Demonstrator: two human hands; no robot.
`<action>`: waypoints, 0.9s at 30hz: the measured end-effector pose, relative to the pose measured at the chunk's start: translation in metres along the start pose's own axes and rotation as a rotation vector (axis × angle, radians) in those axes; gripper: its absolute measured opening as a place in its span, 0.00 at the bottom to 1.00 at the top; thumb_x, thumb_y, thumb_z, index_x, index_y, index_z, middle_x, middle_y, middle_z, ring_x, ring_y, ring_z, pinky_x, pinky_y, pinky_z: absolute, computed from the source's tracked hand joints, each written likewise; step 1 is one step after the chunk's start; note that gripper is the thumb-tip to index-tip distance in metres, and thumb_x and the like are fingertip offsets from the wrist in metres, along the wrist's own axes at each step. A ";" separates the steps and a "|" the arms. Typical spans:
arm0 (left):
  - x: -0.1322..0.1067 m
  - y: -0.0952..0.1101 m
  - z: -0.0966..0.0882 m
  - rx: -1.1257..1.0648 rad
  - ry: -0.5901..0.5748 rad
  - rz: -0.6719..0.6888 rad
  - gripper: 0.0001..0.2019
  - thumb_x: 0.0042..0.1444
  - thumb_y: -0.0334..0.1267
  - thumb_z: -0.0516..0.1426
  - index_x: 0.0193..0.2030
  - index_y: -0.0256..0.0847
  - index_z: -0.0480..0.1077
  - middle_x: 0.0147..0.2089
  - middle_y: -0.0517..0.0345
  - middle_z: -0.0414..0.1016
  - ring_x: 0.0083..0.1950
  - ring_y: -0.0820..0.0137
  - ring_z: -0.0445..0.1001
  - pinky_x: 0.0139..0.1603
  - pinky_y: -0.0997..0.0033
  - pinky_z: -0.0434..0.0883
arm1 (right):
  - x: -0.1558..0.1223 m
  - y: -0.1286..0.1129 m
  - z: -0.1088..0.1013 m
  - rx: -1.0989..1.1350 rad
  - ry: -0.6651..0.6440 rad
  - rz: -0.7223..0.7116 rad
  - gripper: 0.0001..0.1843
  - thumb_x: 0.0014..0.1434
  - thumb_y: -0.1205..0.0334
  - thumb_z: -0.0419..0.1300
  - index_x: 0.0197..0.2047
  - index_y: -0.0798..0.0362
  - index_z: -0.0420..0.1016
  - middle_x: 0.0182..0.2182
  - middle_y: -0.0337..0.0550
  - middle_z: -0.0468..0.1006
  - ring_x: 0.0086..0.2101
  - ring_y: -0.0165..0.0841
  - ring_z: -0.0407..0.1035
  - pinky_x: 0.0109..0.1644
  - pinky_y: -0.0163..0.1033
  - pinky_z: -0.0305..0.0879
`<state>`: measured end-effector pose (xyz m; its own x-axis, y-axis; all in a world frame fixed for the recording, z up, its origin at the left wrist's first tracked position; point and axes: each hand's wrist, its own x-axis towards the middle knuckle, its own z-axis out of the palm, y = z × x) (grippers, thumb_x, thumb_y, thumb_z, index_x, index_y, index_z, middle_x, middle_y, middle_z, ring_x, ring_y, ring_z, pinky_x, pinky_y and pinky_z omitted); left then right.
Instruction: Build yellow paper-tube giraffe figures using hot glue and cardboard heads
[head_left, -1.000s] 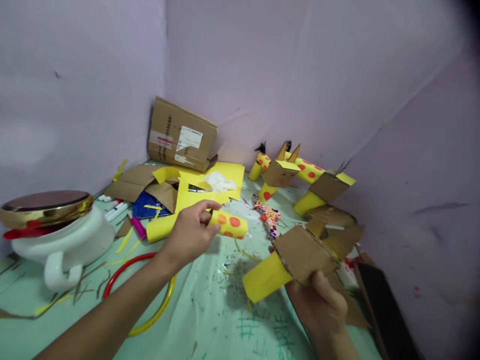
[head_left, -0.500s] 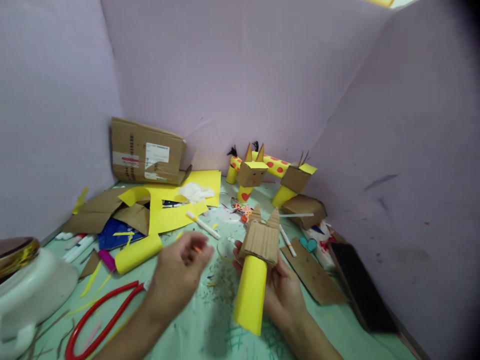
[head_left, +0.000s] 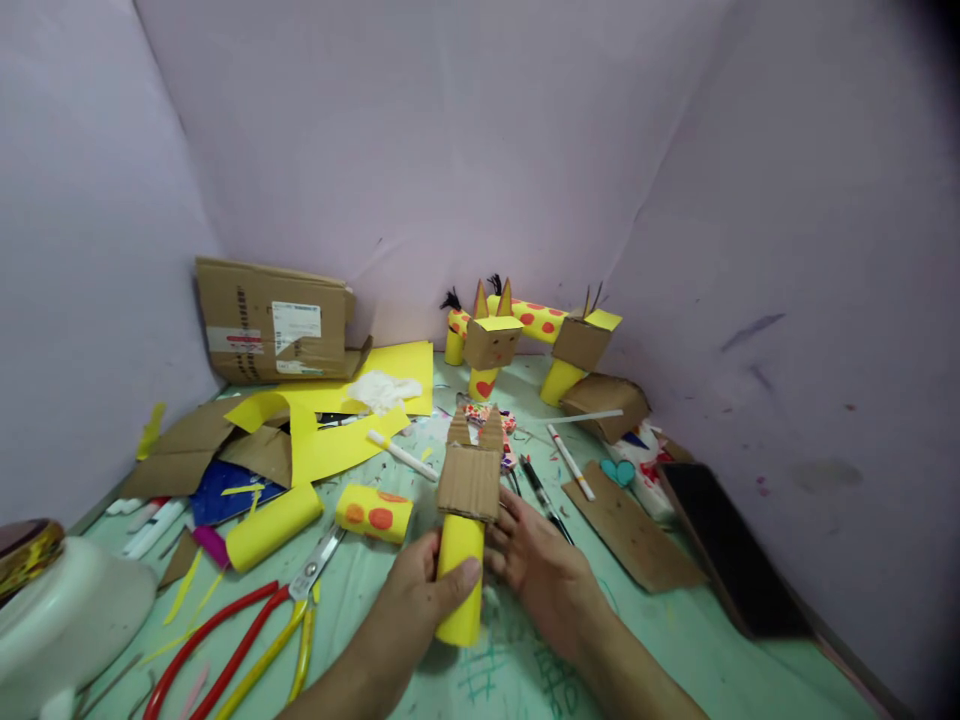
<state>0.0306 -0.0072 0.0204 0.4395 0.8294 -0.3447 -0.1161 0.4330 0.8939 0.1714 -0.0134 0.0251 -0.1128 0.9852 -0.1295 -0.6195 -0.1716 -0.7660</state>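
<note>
My left hand [head_left: 420, 600] is wrapped round a yellow paper tube [head_left: 459, 580] that stands upright on the green table. On top of the tube sits a brown cardboard box head [head_left: 470, 478] with two pointed ears. My right hand [head_left: 541, 570] rests just to the right of the tube, fingers stretched out and touching its side, holding nothing. A short yellow roll with orange dots [head_left: 373, 513] lies on the table to the left of the tube.
Scissors [head_left: 311, 575] and a red hoop [head_left: 206, 650] lie at the left front, beside a white pot [head_left: 67, 620]. Yellow paper sheets [head_left: 337, 425], cardboard scraps and pens are scattered about. Finished giraffe figures [head_left: 517, 335] stand at the back. A dark phone [head_left: 731, 545] lies on the right.
My left hand set down the dotted roll and took hold of the yellow tube. My right hand let go of the figure and now lies open beside it. The figure now stands upright.
</note>
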 end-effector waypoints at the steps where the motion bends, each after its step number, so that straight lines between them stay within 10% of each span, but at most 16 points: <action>1: 0.002 -0.002 0.000 0.036 -0.005 0.023 0.23 0.44 0.49 0.62 0.42 0.34 0.67 0.37 0.50 0.74 0.36 0.68 0.70 0.35 0.71 0.65 | 0.001 0.000 0.000 -0.018 0.041 -0.004 0.27 0.44 0.51 0.67 0.47 0.50 0.70 0.38 0.45 0.78 0.35 0.38 0.73 0.34 0.40 0.68; 6: 0.000 0.007 -0.002 0.234 -0.124 0.185 0.24 0.48 0.49 0.59 0.47 0.34 0.66 0.46 0.45 0.73 0.44 0.61 0.72 0.44 0.65 0.68 | 0.005 -0.004 -0.001 -0.082 0.170 -0.032 0.31 0.38 0.62 0.71 0.47 0.51 0.67 0.41 0.45 0.78 0.39 0.38 0.73 0.42 0.41 0.66; 13: -0.009 0.052 -0.050 1.141 0.430 0.529 0.19 0.49 0.29 0.50 0.50 0.39 0.66 0.51 0.49 0.71 0.52 0.61 0.67 0.54 0.59 0.63 | 0.043 -0.041 0.008 -0.141 0.192 -0.267 0.27 0.34 0.69 0.65 0.43 0.51 0.70 0.41 0.42 0.76 0.43 0.38 0.69 0.45 0.40 0.65; 18: -0.001 0.054 -0.070 1.634 0.245 0.383 0.32 0.36 0.21 0.49 0.53 0.38 0.66 0.56 0.50 0.68 0.58 0.57 0.61 0.57 0.55 0.59 | 0.104 -0.041 0.015 -0.189 0.136 -0.470 0.28 0.32 0.71 0.62 0.42 0.51 0.67 0.42 0.43 0.74 0.43 0.39 0.68 0.48 0.42 0.63; 27: 0.007 0.043 -0.066 1.815 0.245 0.237 0.34 0.41 0.24 0.50 0.59 0.40 0.60 0.61 0.47 0.62 0.63 0.53 0.55 0.59 0.46 0.49 | 0.146 -0.006 0.014 -0.299 0.176 -0.477 0.31 0.32 0.69 0.63 0.43 0.51 0.61 0.45 0.47 0.72 0.43 0.39 0.69 0.50 0.45 0.64</action>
<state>-0.0304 0.0413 0.0376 0.4165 0.9071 -0.0615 0.9091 -0.4148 0.0391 0.1475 0.1308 0.0195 0.2706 0.9437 0.1901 -0.3216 0.2748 -0.9061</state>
